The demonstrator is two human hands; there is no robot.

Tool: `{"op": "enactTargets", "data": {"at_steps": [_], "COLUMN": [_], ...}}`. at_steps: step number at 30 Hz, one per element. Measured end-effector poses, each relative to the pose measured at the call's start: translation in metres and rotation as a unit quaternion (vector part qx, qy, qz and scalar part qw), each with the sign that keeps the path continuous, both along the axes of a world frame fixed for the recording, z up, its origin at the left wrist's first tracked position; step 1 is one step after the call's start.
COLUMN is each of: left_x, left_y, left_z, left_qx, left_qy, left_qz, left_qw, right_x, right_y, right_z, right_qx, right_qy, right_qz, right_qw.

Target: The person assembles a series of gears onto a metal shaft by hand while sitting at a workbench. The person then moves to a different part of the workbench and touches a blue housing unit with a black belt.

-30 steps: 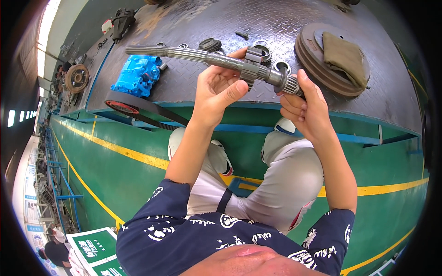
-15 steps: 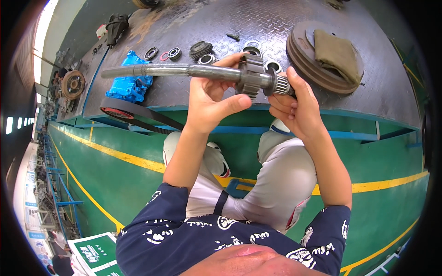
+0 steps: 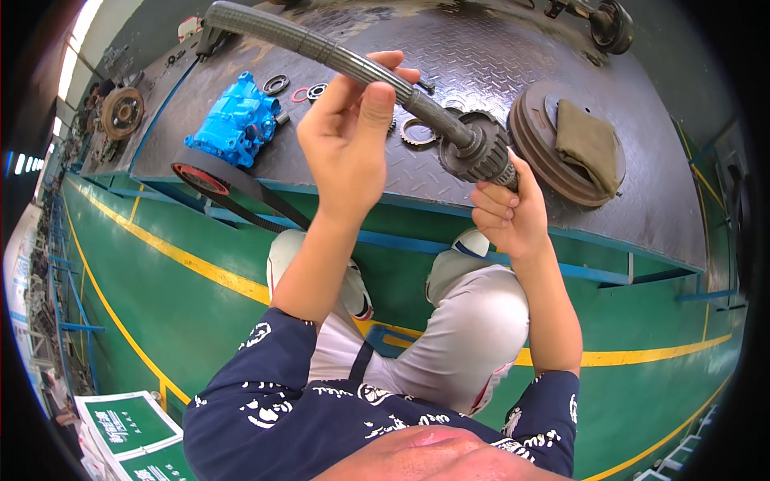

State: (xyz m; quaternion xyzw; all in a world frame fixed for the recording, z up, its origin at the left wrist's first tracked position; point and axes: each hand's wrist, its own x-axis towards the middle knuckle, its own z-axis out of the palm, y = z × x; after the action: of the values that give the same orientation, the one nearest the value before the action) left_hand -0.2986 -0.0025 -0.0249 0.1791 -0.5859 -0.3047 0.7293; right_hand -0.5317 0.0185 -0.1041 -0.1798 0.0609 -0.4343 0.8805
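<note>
A long steel gear shaft (image 3: 437,115) slants across the view above the bench, its plain end raised toward the far left. My left hand (image 3: 345,152) is closed around the middle of this shaft, thumb on the near side and fingers beyond it. Toward the near right end sits a toothed gear (image 3: 473,160). My right hand (image 3: 513,212) grips the short splined end just past that gear, thumb on top and fingers curled below. Part of the splined end is hidden by the fingers.
On the dark metal bench (image 3: 321,156) stand a blue housing (image 3: 237,120) and a black belt (image 3: 261,192) hanging over the edge. Bearing rings (image 3: 419,132) lie behind the shaft. At right, a folded brown cloth (image 3: 589,144) rests on a grooved pulley (image 3: 545,152).
The shaft has swung from nearly level to a steep slant, its far left end rising and its geared end dropping. My left hand has moved up and left along with it.
</note>
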Motion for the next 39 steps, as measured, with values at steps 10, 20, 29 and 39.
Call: {"op": "enactTargets", "data": {"at_steps": [10,20,29,39], "left_x": [0.069,0.122,0.136,0.148], "left_y": [0.009,-0.025,-0.033,-0.042], "left_z": [0.060,0.055,0.020,0.026], "left_qx": [-0.058,0.024,0.055,0.080], "left_qy": [-0.215,-0.322,-0.226,-0.227], "left_qz": [0.140,0.231,0.173,0.047], "left_qw": [0.965,0.918,0.957,0.969], "right_x": [0.043,0.071,0.123,0.128], "right_y": [-0.003,-0.102,-0.195,-0.200], "right_z": [0.031,0.076,0.066,0.138], "right_qx": [-0.234,-0.535,-0.524,-0.620], "right_qy": [0.479,0.584,0.801,0.625], "right_qz": [-0.146,-0.293,-0.136,-0.192], "right_qw": [0.833,0.536,0.255,0.434]}}
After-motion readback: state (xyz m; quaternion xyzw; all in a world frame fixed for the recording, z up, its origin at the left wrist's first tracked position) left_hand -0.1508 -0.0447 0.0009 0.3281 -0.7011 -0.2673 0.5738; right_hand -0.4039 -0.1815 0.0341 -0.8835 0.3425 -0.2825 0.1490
